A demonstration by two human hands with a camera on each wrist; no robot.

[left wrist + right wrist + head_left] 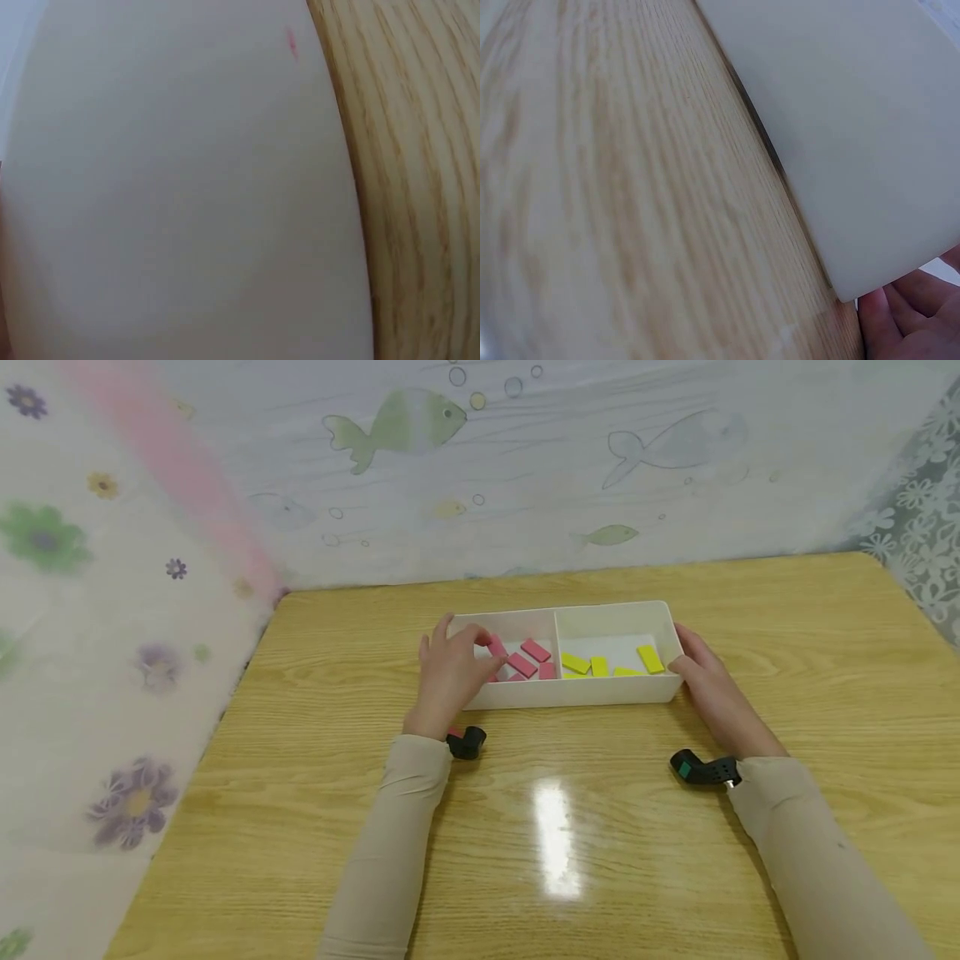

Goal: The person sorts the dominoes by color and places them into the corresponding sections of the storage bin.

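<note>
A white two-compartment box (577,693) sits on the table, its front wall filling much of the left wrist view. Pink tiles (522,665) lie in its left compartment, yellow tiles (650,659) in the right one. My left hand (453,672) reaches over the left end, thumb and index finger pinching a pink tile (497,646) just inside. With my right hand (708,685) I grip the right end of the box, thumb near the front corner. In the right wrist view, fingers (922,311) touch the box's lower corner.
The wooden table (600,827) spreads around the box, with a bright reflection in front. Behind it stands a wall covering (525,518) printed with fish. Black wrist cameras (467,743) sit on both wrists.
</note>
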